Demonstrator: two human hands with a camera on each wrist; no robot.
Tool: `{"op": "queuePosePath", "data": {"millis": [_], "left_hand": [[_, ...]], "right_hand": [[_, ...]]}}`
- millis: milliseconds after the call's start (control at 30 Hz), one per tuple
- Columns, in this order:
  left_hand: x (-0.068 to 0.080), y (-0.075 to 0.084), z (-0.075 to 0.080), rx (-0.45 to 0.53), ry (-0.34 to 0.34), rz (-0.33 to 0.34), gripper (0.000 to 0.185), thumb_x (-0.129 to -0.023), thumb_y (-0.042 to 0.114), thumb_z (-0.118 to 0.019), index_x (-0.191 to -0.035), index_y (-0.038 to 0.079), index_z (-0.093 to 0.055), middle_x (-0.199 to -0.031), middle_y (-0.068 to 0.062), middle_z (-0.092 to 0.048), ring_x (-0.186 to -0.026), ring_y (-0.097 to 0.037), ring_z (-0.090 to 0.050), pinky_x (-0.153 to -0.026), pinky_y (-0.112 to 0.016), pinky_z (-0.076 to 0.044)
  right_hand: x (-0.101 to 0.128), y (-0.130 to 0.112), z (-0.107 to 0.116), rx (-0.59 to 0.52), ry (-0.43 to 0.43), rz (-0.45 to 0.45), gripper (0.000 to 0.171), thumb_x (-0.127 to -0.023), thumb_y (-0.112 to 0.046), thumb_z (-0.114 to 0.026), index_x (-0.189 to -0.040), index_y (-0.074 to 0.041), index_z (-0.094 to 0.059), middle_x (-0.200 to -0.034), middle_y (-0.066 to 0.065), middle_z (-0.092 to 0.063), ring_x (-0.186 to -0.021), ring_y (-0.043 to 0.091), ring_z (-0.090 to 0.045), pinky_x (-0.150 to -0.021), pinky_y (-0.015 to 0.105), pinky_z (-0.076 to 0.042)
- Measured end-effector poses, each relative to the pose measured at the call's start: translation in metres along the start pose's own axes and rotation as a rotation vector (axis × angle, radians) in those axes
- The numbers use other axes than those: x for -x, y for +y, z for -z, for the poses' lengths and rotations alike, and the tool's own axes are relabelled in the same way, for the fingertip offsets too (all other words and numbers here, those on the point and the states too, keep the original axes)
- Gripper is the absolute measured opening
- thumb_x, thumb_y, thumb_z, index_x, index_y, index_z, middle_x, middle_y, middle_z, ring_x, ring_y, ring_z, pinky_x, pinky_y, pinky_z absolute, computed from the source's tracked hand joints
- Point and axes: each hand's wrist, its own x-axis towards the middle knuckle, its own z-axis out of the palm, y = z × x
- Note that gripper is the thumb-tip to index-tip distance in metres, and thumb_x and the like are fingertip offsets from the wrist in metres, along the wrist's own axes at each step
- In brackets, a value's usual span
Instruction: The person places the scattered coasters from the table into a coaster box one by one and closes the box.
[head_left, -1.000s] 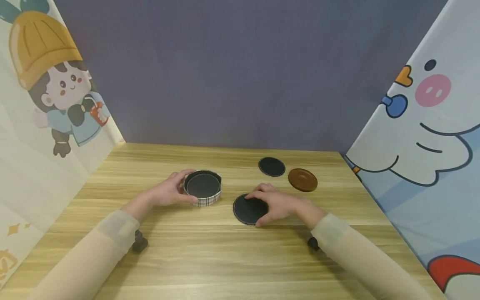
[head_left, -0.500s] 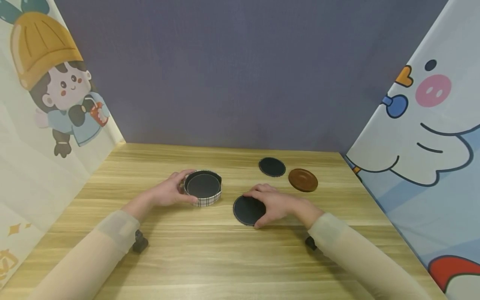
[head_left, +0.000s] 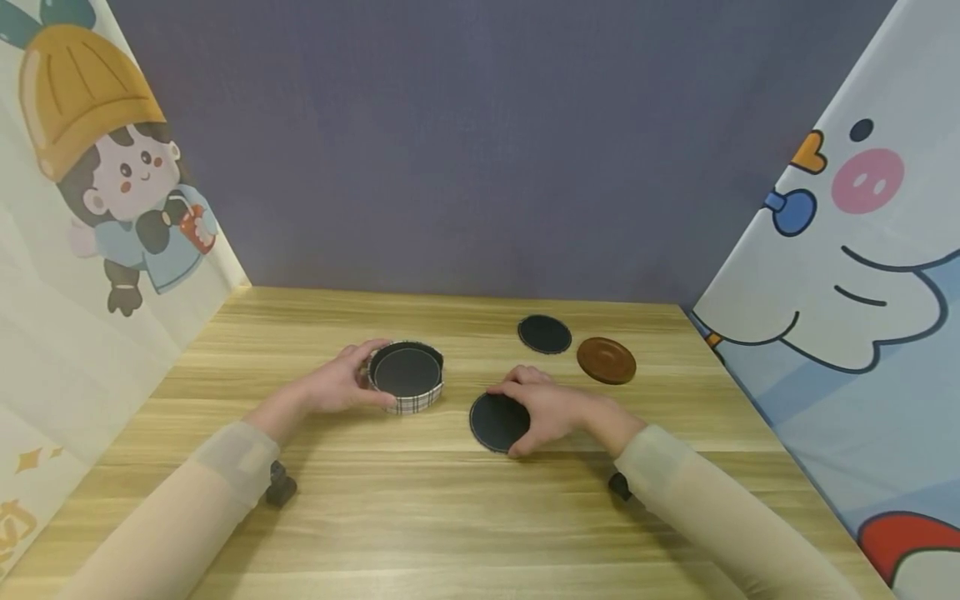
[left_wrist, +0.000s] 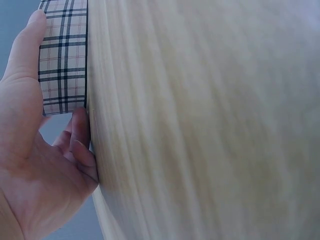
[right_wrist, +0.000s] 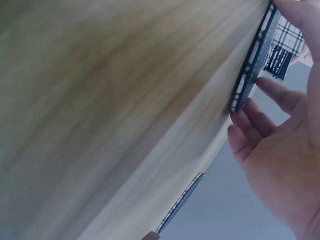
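Observation:
In the head view my left hand [head_left: 341,383] grips the near-left side of a round plaid coaster holder [head_left: 417,404], thumb in front and fingers behind. A black disc lies inside the holder. The left wrist view shows the plaid wall [left_wrist: 62,60] between thumb and fingers. To the right, my right hand [head_left: 551,412] holds a round black coaster [head_left: 495,423] by its edge, thumb at the near rim and fingers at the far rim. White stitches run along that coaster's edge [right_wrist: 247,67] in the right wrist view. The palm hides the coaster's right part.
Another black coaster [head_left: 544,333] lies flat farther back on the wooden table [head_left: 420,517]. A brown wooden round plate [head_left: 606,360] sits to its right. A grey panel [head_left: 465,150] stands behind, with printed cartoon panels at both sides.
The right-hand fingers have drawn back from the coaster's top to its far rim. That coaster has shifted very slightly to the right. The left hand and holder stay put.

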Motion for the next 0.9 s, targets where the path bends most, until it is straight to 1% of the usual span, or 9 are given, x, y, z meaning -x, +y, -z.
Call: {"op": "queuePosePath", "data": {"millis": [167,300,400,567,767,900], "left_hand": [[0.001,0.001,-0.001,0.011,-0.003,0.003,0.112,-0.088,0.046,-0.093,-0.174,0.021,-0.024,-0.157,-0.030,-0.033,-0.137,-0.053,-0.059,-0.121,-0.068,-0.045],[0.001,0.002,-0.001,0.012,0.002,0.003,0.112,-0.088,0.045,-0.093,-0.174,0.022,-0.025,-0.156,-0.030,-0.034,-0.138,-0.054,-0.058,-0.122,-0.068,-0.044],[0.001,0.002,-0.001,0.005,0.006,0.005,0.112,-0.088,0.045,-0.094,-0.173,0.021,-0.026,-0.156,-0.030,-0.035,-0.138,-0.053,-0.059,-0.121,-0.069,-0.044],[0.002,0.003,-0.001,0.000,0.010,0.004,0.113,-0.087,0.046,-0.094,-0.174,0.021,-0.026,-0.156,-0.030,-0.035,-0.136,-0.051,-0.060,-0.121,-0.067,-0.046],[0.002,0.003,-0.001,-0.002,0.011,0.003,0.113,-0.087,0.046,-0.094,-0.174,0.021,-0.026,-0.156,-0.030,-0.035,-0.135,-0.050,-0.061,-0.120,-0.067,-0.047],[0.002,0.003,-0.001,-0.006,0.012,0.005,0.113,-0.087,0.046,-0.094,-0.174,0.021,-0.026,-0.155,-0.029,-0.036,-0.134,-0.049,-0.062,-0.120,-0.067,-0.047]], "right_hand": [[0.002,0.004,0.000,-0.041,0.034,0.006,0.093,-0.079,-0.044,-0.095,-0.161,-0.031,-0.054,-0.146,0.005,-0.046,-0.134,0.025,-0.043,-0.111,0.049,-0.046],[0.003,0.006,0.001,-0.062,0.076,0.010,0.088,-0.079,-0.044,-0.093,-0.159,-0.035,-0.055,-0.148,0.006,-0.045,-0.135,0.026,-0.042,-0.111,0.049,-0.046],[0.002,0.005,0.004,-0.076,0.103,0.000,0.088,-0.079,-0.044,-0.092,-0.159,-0.036,-0.055,-0.150,0.006,-0.044,-0.137,0.027,-0.041,-0.113,0.051,-0.045],[-0.001,0.005,0.008,-0.077,0.128,-0.007,0.088,-0.080,-0.044,-0.091,-0.159,-0.037,-0.055,-0.149,0.007,-0.044,-0.138,0.030,-0.042,-0.114,0.054,-0.044],[-0.007,0.003,0.014,-0.092,0.140,0.000,0.086,-0.081,-0.046,-0.091,-0.159,-0.036,-0.055,-0.150,0.008,-0.044,-0.138,0.032,-0.043,-0.113,0.057,-0.044],[-0.012,-0.001,0.018,-0.104,0.144,-0.008,0.085,-0.081,-0.048,-0.090,-0.159,-0.038,-0.056,-0.152,0.007,-0.044,-0.139,0.031,-0.042,-0.113,0.057,-0.045]]}}
